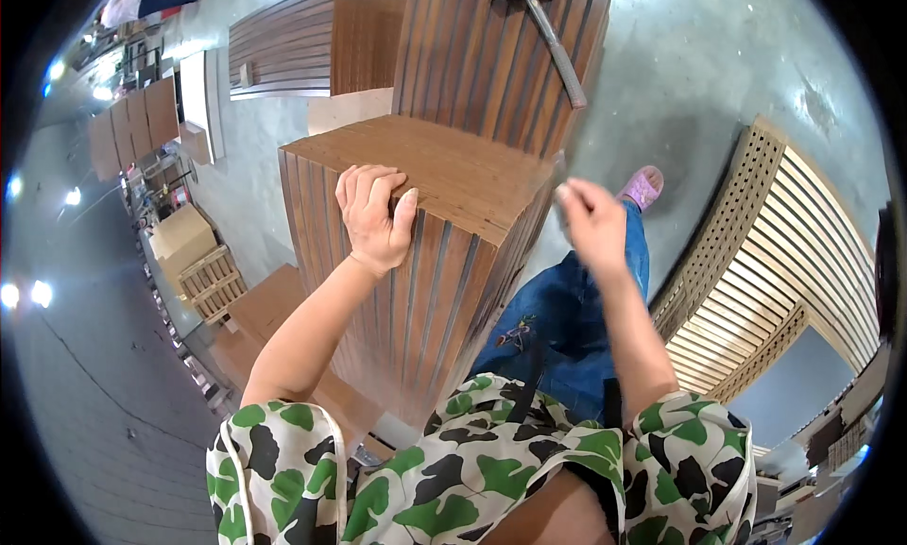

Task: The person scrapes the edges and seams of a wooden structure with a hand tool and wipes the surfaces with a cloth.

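Observation:
A tall stack of brown slatted wood panels [416,290] stands upright in front of me, its flat brown top facing up. My left hand [376,217] rests on the stack's upper near edge. Its bent fingers lie over the top, and the thumb stands apart from them. Just off the stack's right side is my right hand [595,229], smeared by motion, so its fingers and anything in them cannot be made out. A mallet [548,40] with a grey handle lies on a second, taller slatted stack [472,63] directly behind.
Another slatted panel stack [283,40] stands at the far left. Pale slatted panels [756,271] with a dotted edge lie at the right. A wooden pallet [213,285] and cardboard box [186,241] are at the left. My foot in a pink shoe [642,187] is on the grey floor.

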Demonstrator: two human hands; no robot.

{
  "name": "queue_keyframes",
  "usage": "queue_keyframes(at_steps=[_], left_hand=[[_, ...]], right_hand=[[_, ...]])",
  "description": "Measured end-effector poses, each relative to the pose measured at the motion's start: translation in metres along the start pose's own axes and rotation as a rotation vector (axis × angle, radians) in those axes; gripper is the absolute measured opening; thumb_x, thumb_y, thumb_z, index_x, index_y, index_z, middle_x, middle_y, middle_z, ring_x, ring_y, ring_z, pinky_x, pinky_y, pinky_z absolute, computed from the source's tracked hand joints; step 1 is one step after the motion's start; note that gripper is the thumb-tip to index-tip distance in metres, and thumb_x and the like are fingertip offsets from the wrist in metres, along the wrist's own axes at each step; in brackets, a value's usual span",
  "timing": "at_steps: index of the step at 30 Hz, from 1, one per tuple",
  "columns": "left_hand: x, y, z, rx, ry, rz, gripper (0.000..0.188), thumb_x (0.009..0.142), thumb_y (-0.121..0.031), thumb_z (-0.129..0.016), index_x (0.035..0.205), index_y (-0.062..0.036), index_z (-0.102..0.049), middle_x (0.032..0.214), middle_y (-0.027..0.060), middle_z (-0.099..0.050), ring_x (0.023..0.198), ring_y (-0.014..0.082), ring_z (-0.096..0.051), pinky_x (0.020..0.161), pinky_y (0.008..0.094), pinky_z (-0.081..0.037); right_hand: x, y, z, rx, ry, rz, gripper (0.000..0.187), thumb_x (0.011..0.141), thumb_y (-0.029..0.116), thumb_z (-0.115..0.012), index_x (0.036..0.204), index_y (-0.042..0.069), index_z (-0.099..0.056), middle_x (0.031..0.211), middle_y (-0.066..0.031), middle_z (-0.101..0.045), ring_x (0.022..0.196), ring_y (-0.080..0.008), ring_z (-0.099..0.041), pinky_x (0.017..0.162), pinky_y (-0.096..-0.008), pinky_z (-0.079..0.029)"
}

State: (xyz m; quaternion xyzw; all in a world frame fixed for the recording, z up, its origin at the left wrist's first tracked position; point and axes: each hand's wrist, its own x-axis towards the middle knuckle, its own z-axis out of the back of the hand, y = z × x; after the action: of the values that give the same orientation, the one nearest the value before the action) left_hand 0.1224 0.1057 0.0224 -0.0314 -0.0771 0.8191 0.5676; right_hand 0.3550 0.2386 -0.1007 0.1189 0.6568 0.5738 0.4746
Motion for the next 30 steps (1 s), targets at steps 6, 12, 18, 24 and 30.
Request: queue_keyframes(at_steps=[6,12,18,24,30], left_hand=[[0.001,-0.004,-0.009,-0.057,-0.018,-0.032,0.024,0.084,-0.025,-0.061,0.095,-0.0033,-0.063,0.098,0.0116,-0.062,0.099,0.0293,-0.057,0.102,0.0454,-0.032],[-0.007,0.003,0.000,-0.017,-0.022,0.000,0.026,0.084,-0.028,-0.061,0.094,-0.0037,-0.063,0.098,0.0109,-0.062,0.101,0.0294,-0.056,0.102,0.0458,-0.032],[-0.005,0.006,0.003,-0.022,-0.018,0.016,0.026,0.085,-0.028,-0.061,0.095,-0.0041,-0.062,0.099,0.0106,-0.062,0.101,0.0298,-0.055,0.102,0.0464,-0.032],[0.000,-0.005,-0.008,-0.055,0.007,-0.011,0.025,0.085,-0.026,-0.059,0.096,-0.0038,-0.062,0.100,0.0118,-0.062,0.101,0.0304,-0.056,0.103,0.0461,-0.032],[-0.006,0.002,0.006,-0.004,0.017,-0.002,0.027,0.088,-0.026,-0.053,0.097,-0.0021,-0.062,0.101,0.0131,-0.062,0.101,0.0311,-0.056,0.103,0.0462,-0.032]], right_hand=[[0.094,-0.123,-0.017,-0.427,0.163,0.274,0.014,0.082,0.016,-0.064,0.089,0.007,-0.070,0.092,-0.0171,-0.068,0.089,-0.0374,-0.063,0.078,-0.0433,-0.052],[0.004,0.030,-0.002,-0.136,0.363,0.678,0.010,0.084,0.012,-0.058,0.083,0.007,-0.066,0.082,-0.0129,-0.066,0.083,-0.0316,-0.062,0.076,-0.0416,-0.051],[-0.001,0.028,0.012,-0.109,0.120,0.279,0.017,0.087,0.018,-0.063,0.098,0.008,-0.071,0.091,-0.0154,-0.069,0.084,-0.0286,-0.066,0.078,-0.0370,-0.052],[0.068,-0.149,-0.024,-0.206,-0.036,0.125,0.020,0.083,0.020,-0.068,0.096,0.005,-0.072,0.095,-0.0162,-0.070,0.090,-0.0324,-0.067,0.083,-0.0366,-0.052],[-0.023,-0.029,-0.027,-0.148,0.068,0.516,0.009,0.084,0.015,-0.064,0.086,0.006,-0.066,0.078,-0.0145,-0.063,0.074,-0.0338,-0.061,0.067,-0.0404,-0.050]])
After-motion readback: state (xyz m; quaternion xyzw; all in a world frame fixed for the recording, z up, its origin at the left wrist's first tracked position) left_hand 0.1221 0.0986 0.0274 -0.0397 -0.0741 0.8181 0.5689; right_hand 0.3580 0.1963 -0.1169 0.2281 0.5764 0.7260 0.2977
